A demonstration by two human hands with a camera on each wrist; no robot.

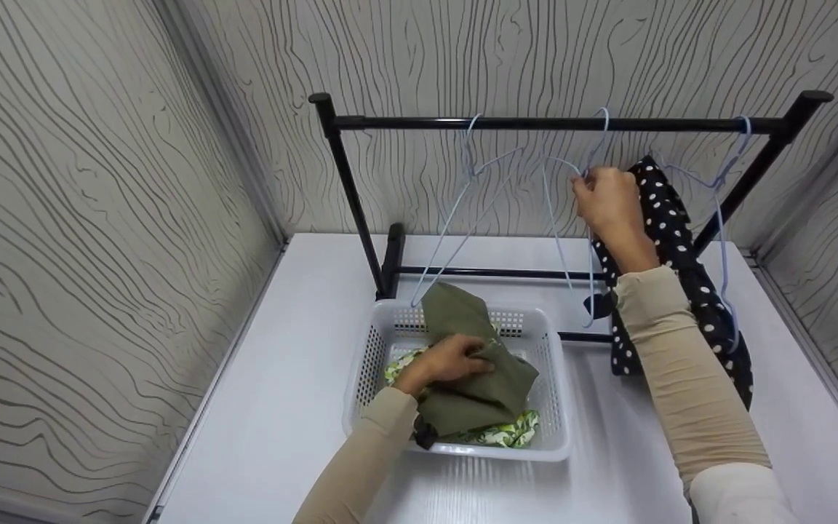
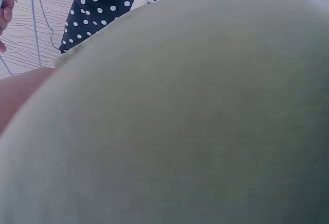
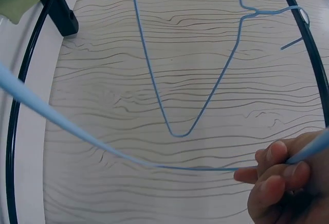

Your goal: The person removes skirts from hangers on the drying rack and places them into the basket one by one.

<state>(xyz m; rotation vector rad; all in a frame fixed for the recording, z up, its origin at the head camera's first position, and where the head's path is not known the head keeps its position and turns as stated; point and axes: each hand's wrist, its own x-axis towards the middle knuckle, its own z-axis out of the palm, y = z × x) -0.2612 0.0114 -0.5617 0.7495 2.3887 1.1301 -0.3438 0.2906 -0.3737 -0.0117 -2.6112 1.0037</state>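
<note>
My right hand (image 1: 612, 204) grips a light blue wire hanger (image 1: 551, 200) just below its hook, which loops over the black rail. In the right wrist view, the fingers of the right hand (image 3: 282, 178) curl round the blue wire. Down at the white basket (image 1: 566, 407), my left hand (image 1: 452, 358) holds a fold of an olive green garment (image 1: 477, 400) between thumb and fingers. That garment lies over a green-and-white patterned cloth (image 1: 513, 431) in the basket. Blurred pale cloth (image 2: 180, 111) fills most of the left wrist view and hides the left fingers.
A black rack (image 1: 419, 123) stands across the back of the white table (image 1: 281, 364). Another blue hanger (image 1: 455, 211) hangs bare at the left. At the right, a black polka-dot garment (image 1: 681, 255) hangs beside a blue hanger (image 1: 723, 218). Wood-patterned panels (image 1: 404, 58) enclose the table.
</note>
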